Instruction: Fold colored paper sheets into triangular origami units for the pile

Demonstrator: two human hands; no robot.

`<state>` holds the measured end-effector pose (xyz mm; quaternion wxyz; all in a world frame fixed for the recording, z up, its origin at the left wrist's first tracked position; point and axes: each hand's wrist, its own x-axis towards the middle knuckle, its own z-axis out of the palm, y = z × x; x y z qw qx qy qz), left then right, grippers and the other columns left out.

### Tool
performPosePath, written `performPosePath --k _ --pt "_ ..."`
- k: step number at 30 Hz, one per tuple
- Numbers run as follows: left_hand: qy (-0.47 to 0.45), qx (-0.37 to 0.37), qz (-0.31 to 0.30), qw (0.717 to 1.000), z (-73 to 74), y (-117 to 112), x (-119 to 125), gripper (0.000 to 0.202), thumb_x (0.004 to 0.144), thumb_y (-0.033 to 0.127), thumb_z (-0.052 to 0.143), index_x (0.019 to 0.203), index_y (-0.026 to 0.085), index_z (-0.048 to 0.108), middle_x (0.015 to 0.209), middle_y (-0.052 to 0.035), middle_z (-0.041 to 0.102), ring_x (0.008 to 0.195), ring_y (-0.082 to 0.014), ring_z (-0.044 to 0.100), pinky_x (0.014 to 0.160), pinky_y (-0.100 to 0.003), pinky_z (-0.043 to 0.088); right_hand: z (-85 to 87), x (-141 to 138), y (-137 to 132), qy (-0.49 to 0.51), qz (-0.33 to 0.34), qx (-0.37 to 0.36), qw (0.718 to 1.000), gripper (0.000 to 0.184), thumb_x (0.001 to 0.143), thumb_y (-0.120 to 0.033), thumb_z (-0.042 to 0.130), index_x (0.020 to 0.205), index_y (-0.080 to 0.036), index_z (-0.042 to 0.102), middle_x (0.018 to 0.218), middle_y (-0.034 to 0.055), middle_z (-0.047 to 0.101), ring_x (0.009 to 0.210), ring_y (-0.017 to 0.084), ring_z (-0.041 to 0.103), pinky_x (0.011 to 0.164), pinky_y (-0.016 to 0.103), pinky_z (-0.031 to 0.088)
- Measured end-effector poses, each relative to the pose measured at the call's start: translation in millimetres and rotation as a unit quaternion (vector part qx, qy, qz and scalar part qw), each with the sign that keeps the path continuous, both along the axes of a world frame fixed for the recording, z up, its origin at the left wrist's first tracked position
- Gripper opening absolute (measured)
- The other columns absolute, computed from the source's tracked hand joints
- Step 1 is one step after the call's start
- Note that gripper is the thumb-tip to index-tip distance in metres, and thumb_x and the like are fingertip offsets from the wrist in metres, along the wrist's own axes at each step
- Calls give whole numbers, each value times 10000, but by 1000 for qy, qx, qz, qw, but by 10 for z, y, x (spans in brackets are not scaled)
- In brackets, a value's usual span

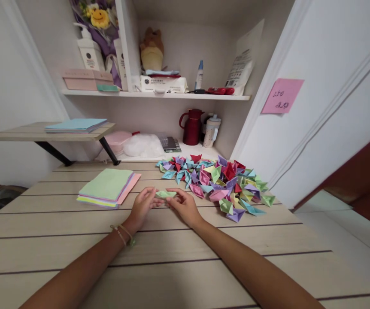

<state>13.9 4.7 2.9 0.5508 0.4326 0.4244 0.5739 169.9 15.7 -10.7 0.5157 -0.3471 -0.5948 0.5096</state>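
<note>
Two bare forearms stretch from the near edge across the pale wooden table (59, 240) and meet at its middle. A thin bracelet (122, 234) circles the left wrist. The left hand (142, 207) and the right hand (184, 207) sit low over the tabletop, thumbs and fingertips closed on a green folded paper (165, 194). The left hand pinches its left end and the right hand its right end. The piece is narrow and lies level between them; whether it touches the wood cannot be told.

Just left of the left hand, a little farther off, lies a stack of coloured sheets (107, 185) with a green sheet on top and pink and yellow edges showing beneath. To the right and farther away spreads a pile of folded pieces (219, 180) in blue, purple, pink, red, green and yellow. Its near edge lies close to the right hand but apart from it.

At the far side, in the recess under a white shelf (156, 95), stand a red jug (191, 127) and a lidded cup (211, 131) side by side. A plush toy (152, 48) sits on the shelf. On the white wall at the right hangs a pink note (282, 95) with handwriting.
</note>
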Motion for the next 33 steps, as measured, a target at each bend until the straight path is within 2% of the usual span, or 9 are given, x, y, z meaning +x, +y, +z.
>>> performPosePath --k 6,10,15,19,24,28,30,31,33 --pt "77 43 23 996 -35 -15 19 255 633 232 657 850 148 553 738 -24 652 681 -154 637 697 -286 496 -33 -1 29 11 -24 -15 1000 326 722 -360 598 985 -169 613 743 47 658 630 162 608 596 280 499" --pt "151 106 33 982 -35 -52 36 194 647 173 597 840 167 581 857 -39 651 751 -161 620 700 -264 482 -42 0 37 -10 -40 6 999 248 701 -305 606 908 -173 630 827 57 671 675 168 614 603 279 505" --pt "230 145 34 962 -11 -100 50 230 669 133 542 883 188 606 922 -36 649 777 -166 605 666 -239 472 -39 -3 25 13 -25 -11 1000 235 693 -314 619 862 -151 619 742 51 668 633 162 617 593 279 510" --pt "187 135 22 973 -5 -72 13 207 706 188 561 912 174 581 950 -57 643 844 -180 610 754 -278 476 -29 -16 15 66 -23 -27 997 283 690 -312 626 922 -160 567 798 55 670 677 164 636 606 273 515" --pt "140 100 47 984 -41 -1 -26 248 705 251 593 933 160 562 993 -91 632 917 -200 602 800 -320 477 -63 -14 39 34 -45 -43 998 197 720 -336 580 797 -158 543 494 -26 575 415 116 561 397 195 436" --pt "156 121 62 978 -33 -48 -7 312 712 261 598 1004 173 534 1083 -104 590 995 -210 571 832 -333 466 -71 -9 57 57 -41 -54 996 250 708 -382 602 794 -168 506 516 -26 589 400 110 554 367 182 416" --pt "198 156 87 964 31 -95 -42 342 720 259 594 1049 193 526 1139 -99 557 1061 -220 531 868 -345 447 -52 -3 57 66 -44 -47 996 271 706 -407 611 795 -169 517 510 -25 586 437 125 579 412 204 454" --pt "234 183 112 948 84 -116 -85 348 721 255 593 1059 201 531 1168 -95 540 1098 -226 502 901 -354 424 -41 6 58 72 -54 -41 995 276 710 -415 609 799 -167 525 512 -23 586 458 132 590 442 220 474" --pt "345 250 151 892 225 -148 -226 325 728 242 583 1050 207 554 1201 -92 521 1149 -243 450 973 -379 353 -24 39 72 92 -98 -28 991 282 724 -419 599 824 -161 542 531 -14 593 499 146 609 508 257 506"
